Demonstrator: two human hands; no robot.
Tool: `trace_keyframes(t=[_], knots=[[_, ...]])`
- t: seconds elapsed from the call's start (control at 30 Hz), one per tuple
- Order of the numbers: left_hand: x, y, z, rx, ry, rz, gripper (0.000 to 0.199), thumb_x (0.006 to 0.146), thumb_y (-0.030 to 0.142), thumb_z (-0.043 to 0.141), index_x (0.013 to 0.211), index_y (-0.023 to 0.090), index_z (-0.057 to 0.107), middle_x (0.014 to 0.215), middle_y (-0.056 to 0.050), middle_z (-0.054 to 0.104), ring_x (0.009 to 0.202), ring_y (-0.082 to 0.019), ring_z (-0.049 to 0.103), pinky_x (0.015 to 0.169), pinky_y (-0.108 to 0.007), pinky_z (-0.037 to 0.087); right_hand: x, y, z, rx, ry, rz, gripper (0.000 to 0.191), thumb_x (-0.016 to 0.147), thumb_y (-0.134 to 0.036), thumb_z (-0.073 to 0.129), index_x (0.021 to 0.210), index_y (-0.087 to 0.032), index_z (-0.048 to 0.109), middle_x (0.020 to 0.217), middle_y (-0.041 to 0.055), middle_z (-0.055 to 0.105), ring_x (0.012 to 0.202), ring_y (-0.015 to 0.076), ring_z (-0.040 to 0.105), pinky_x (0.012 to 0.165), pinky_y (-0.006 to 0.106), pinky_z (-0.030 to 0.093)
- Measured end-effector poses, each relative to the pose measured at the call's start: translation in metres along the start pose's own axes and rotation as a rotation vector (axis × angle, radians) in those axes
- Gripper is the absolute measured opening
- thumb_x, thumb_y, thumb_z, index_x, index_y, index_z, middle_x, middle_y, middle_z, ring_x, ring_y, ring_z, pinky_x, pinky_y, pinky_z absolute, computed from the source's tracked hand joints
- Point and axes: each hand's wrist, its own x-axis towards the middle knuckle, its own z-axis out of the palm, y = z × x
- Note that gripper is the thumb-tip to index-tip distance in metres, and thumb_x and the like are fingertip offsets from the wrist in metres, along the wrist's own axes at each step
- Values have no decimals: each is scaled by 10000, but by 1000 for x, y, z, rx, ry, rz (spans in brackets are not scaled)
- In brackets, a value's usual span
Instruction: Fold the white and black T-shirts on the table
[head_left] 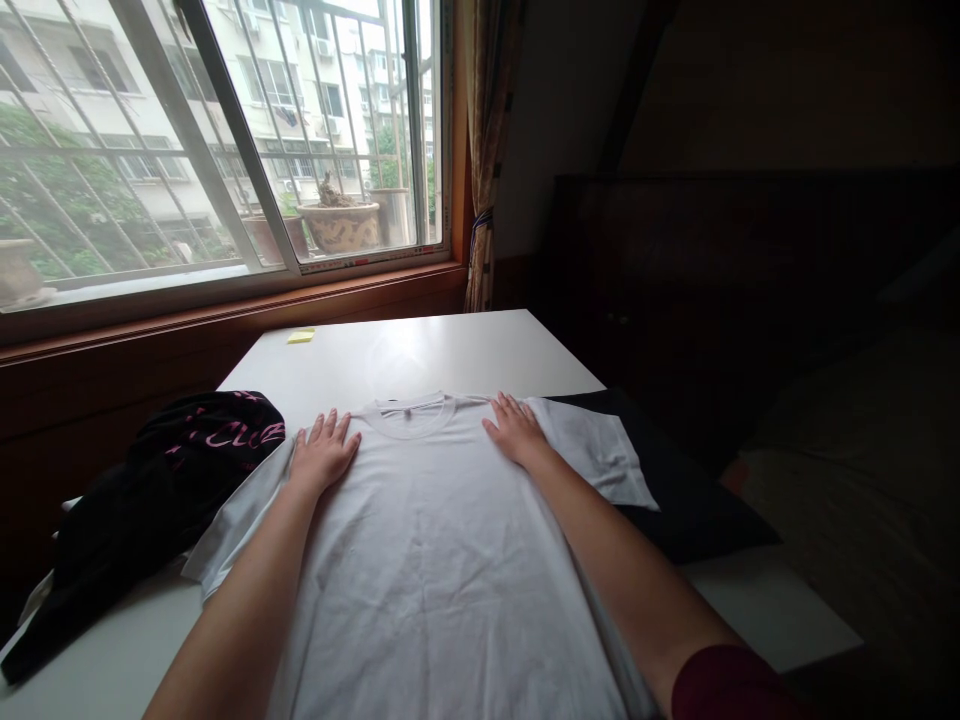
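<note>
A white T-shirt (427,540) lies spread out with its neckline toward the far side and a few creases down its front. My left hand (325,450) rests flat on its left shoulder, fingers stretched out. On the opposite shoulder lies my right hand (516,428), palm down with the fingers extended. Neither hand grips the cloth. The right sleeve is laid out over a dark cloth (690,510); the left sleeve is partly hidden behind my left forearm. The shirt's lower edge is outside the view.
The white table (442,350) carries a yellow sticky note (301,336) near its far left corner. A heap of black clothing with pink lettering (180,460) lies at the left. Beyond the table are a barred window (225,150) and a tied curtain (487,150). The right side is dark.
</note>
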Motion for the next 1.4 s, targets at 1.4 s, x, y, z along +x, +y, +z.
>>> trace_keyframes(t=[1.4], knots=[[-2,1,-1,22,12,3,709,1028,597,164,1642,253,252,1735,-68,163,1597,-309,137,1250,-597,152,-17,32,-41,91,285,-68,499,995,-324,467,1452,-155,574,1493,121,554,1344,296,464,1182,393,324]])
